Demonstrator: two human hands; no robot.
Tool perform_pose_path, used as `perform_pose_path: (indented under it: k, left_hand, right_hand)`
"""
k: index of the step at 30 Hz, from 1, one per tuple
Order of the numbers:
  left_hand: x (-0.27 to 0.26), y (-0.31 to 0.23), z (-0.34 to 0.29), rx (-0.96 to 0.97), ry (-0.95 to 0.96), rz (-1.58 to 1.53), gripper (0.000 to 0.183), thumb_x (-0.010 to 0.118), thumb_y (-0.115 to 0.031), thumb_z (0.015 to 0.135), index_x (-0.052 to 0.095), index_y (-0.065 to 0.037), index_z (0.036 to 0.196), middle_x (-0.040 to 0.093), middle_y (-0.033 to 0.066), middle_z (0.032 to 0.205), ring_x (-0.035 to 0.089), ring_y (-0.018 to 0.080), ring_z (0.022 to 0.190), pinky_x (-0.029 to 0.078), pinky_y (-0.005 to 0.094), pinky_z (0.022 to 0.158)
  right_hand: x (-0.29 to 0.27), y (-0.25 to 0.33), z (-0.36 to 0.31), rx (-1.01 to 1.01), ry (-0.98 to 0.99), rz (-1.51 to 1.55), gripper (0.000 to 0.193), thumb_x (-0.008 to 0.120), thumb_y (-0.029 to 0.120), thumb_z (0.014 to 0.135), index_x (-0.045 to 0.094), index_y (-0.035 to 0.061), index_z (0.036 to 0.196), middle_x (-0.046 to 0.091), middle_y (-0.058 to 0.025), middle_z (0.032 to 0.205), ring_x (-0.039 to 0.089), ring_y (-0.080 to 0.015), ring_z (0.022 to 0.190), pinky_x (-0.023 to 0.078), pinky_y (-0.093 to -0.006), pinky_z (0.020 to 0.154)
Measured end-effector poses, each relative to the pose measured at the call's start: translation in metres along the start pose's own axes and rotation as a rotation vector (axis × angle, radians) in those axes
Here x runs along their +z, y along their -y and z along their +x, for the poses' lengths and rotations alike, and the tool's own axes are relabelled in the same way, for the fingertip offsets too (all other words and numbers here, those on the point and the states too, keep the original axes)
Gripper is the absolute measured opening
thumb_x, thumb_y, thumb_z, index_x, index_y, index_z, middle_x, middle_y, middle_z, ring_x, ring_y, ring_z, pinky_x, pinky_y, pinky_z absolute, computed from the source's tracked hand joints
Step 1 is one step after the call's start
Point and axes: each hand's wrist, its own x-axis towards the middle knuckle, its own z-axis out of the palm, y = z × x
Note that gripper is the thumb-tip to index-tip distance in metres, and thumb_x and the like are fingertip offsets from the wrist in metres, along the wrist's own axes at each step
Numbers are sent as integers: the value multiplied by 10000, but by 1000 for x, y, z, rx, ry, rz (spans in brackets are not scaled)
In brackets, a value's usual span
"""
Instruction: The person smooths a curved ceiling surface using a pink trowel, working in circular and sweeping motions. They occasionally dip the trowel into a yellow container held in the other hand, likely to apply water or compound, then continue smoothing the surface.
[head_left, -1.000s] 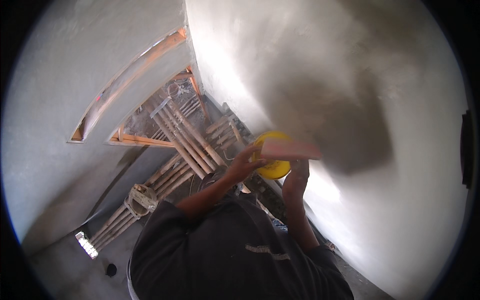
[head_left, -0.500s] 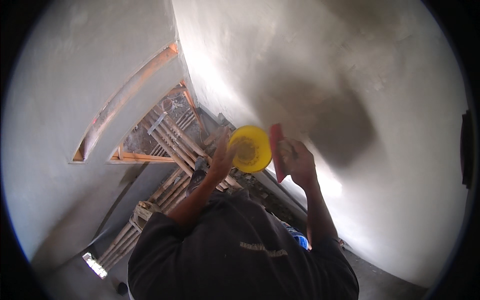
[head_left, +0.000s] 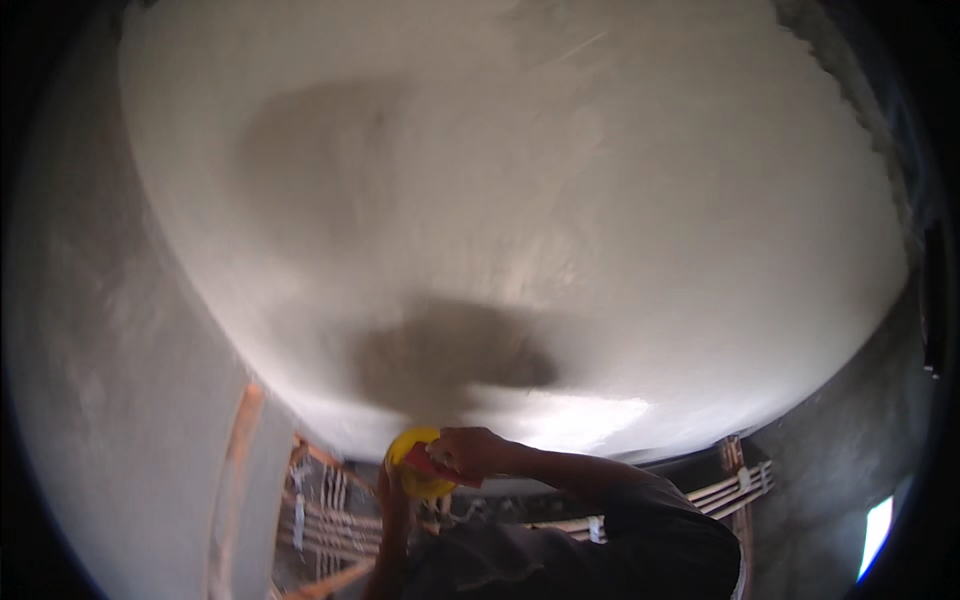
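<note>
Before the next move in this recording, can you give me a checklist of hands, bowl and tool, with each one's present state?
1. Left hand holding the yellow bowl: ok, at its left side.
2. Right hand gripping the red tool: ok.
3. Tool lined up with the bowl: ok, it overlaps the bowl's opening in this view.
4. Tool touching the bowl or its contents: cannot tell.
5. Amount left in the bowl: cannot tell, too small and partly covered.
6. Gap between tool and pale wall: cannot tell.
</note>
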Motion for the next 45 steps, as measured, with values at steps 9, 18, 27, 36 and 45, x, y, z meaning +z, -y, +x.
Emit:
perform_pose_path:
  k: [9,18,27,36,45]
  left_hand:
    - [-19,-42,25,-117,41,9,508,407,-416,1065,502,11,1324,600,134,1179,598,224,1088,500,345,900]
    - [-47,-11,69,-30,101,149,528,399,-442,1062,492,0,1334,582,150,1208,593,248,1084,508,382,895]
    - [-44,-29,73,-98,127,9,518,419,-449,1053,476,-33,1357,573,141,1214,591,257,1113,541,418,871]
    - [-52,-43,77,-1,179,134,524,447,-468,1040,480,-53,1357,568,120,1229,600,252,1122,559,419,850]
    - [-46,-44,72,225,282,383,522,448,-475,1036,483,-72,1367,576,111,1231,605,250,1116,568,414,826]
  right_hand:
    - [-203,68,-83,-166,-1245,-499,387,671,145,883,626,136,1268,599,-108,1025,626,-259,889,553,-384,741]
    - [-320,102,-64,4,-1402,-1204,484,681,115,813,623,187,1288,612,-84,1017,632,-296,894,560,-396,716]
    - [-300,77,-41,-10,-1503,-1129,523,701,99,785,616,179,1295,629,-127,1051,646,-321,909,562,-421,708]
    - [-303,103,-15,-20,-1455,-1109,464,702,117,776,632,162,1233,630,-120,1109,642,-305,988,572,-412,763]
    - [-345,123,-34,79,-1663,-1065,475,705,96,769,647,167,1235,647,-129,1091,670,-308,919,571,-395,736]
